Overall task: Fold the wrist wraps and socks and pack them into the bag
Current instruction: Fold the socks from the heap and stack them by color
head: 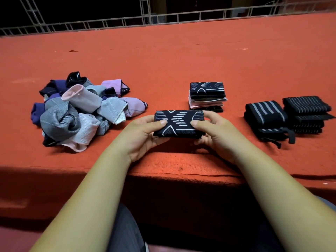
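A folded black sock with white line patterns (pixel 179 122) is held just above the red surface near its front edge. My left hand (pixel 143 133) grips its left end, thumb on top. My right hand (pixel 212 130) grips its right end the same way. Behind it stands a stack of folded socks (pixel 207 96), a matching black patterned one on top and pink ones beneath. To the right lie folded black wrist wraps with grey stripes, in one pile (pixel 265 120) and a second pile (pixel 307 113). No bag is in view.
A loose heap of unfolded socks (pixel 81 110) in grey, pink, purple and black lies at the left. The red cloth-covered table (pixel 181 57) stretches far back to a metal railing (pixel 145 19). Its front edge runs just below my wrists.
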